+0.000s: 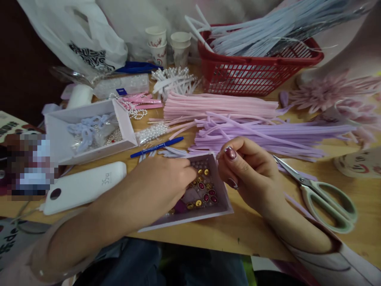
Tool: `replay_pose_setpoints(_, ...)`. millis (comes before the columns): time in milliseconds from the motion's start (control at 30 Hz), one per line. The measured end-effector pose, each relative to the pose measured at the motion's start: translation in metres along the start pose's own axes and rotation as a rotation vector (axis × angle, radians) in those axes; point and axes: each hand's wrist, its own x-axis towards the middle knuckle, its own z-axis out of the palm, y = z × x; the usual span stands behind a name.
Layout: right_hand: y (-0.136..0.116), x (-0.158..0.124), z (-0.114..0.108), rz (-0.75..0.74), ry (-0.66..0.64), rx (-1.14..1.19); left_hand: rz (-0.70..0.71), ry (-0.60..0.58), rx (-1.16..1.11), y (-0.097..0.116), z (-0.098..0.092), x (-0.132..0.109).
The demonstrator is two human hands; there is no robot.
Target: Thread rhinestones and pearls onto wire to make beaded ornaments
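My left hand (166, 178) reaches over a small pale lilac box (224, 198), fingers curled down inside it. Its fingertips are hidden, so what they hold cannot be made out. Gold-rimmed dark red gems (206, 197), gold buttons (198, 203) and clear beads lie in the box. At the box's right side, my right hand (248, 171) is raised, thumb and index finger pinched together. Anything between those fingertips is too small to name. Scissors (303, 182) with pale green handles lie right of this hand.
Purple (253, 137) and pink pipe cleaners (220, 105) lie behind the hands, below a red basket (258, 61). To the left are a bead box (125, 123), a blue pen (157, 147) and a white power bank (86, 186). A paper cup (360, 163) stands at right.
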Motion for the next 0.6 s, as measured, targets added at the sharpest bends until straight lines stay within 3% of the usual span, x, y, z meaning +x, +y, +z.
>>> replay_pose_setpoints(167,-0.002,0.000,-0.001,0.042,0.025,0.012,0.020,-0.198,-0.040,-0.009,-0.008,-0.009)
replay_pose_setpoints(333,0.000,0.000,-0.003,0.052,0.035,-0.020,-0.015,-0.280,0.076,-0.010,-0.006,-0.007)
replay_pose_setpoints(400,0.002,0.001,-0.004,0.052,0.037,-0.018,-0.018,-0.251,0.120,-0.008,-0.006,-0.002)
replay_pose_setpoints(533,0.003,0.000,-0.005,0.047,0.070,-0.046,0.022,-0.065,0.128,-0.008,-0.009,0.003)
replay_pose_setpoints(600,0.002,0.000,-0.005,0.048,0.076,-0.058,0.084,-0.120,0.049,-0.009,-0.010,0.001)
